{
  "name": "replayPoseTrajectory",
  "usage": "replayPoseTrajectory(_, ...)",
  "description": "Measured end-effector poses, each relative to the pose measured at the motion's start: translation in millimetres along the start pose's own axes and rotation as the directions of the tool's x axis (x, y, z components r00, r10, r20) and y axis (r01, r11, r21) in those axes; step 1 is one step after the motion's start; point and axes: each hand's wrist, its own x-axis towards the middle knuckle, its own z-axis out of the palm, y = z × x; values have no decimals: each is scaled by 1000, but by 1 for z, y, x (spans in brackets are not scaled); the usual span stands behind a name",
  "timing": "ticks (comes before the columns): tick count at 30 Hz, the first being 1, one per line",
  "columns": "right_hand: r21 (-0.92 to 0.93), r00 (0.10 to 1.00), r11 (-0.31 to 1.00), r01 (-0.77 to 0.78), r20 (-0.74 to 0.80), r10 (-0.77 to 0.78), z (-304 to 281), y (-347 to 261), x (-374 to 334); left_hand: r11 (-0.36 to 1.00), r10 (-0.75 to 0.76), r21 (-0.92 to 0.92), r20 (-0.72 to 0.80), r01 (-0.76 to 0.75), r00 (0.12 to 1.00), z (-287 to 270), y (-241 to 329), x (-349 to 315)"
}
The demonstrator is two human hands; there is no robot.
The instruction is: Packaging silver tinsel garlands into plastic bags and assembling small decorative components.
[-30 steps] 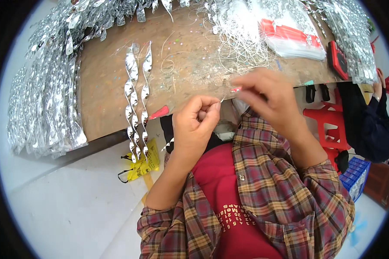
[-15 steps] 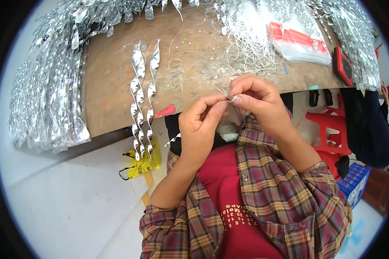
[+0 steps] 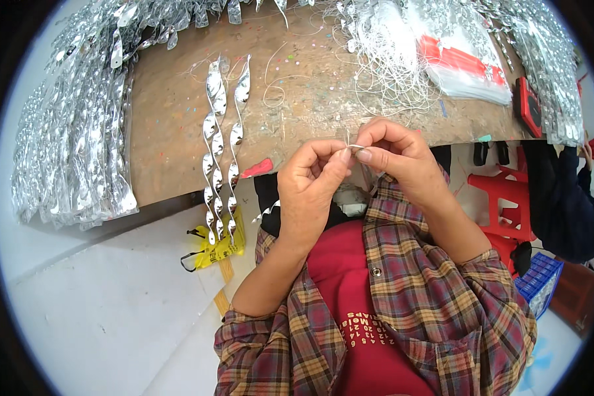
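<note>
Between my fingertips, just past the table's near edge, a thin pale string (image 3: 356, 146) is pinched from both sides. My left hand (image 3: 312, 181) grips it with thumb and forefinger. My right hand (image 3: 400, 153) holds the other side, also in a pinch, and the two hands nearly touch. A short end of the string sticks up between them. To the left of my left hand, several twisted silver strips (image 3: 236, 134) lie on the table and hang over its edge. Any knot in the string is too small to make out.
The worn brown table (image 3: 171, 142) has bundles of silver strips (image 3: 79, 145) draped at its left. A tangle of pale string (image 3: 393, 76) lies beside clear plastic bags (image 3: 465, 72) and a red device (image 3: 528, 107). A red stool (image 3: 505, 198) and a blue crate (image 3: 538, 282) stand right.
My fingertips have drawn closer together, and the string between them shows a smaller loop and shorter loose ends. The view has shifted slightly.
</note>
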Motion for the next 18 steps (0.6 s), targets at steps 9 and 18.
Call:
replayPoseTrajectory(9, -458, 976, 862, 218, 77, -206, -9, -5, 5, 948, 142, 279, 51, -151, 989, -1, -7, -1)
replayPoseTrajectory(18, -161, 991, 978, 132, 40, -127, -11, -1, 4, 997, -60, 47, 59, 58, 996, -2, 2, -2)
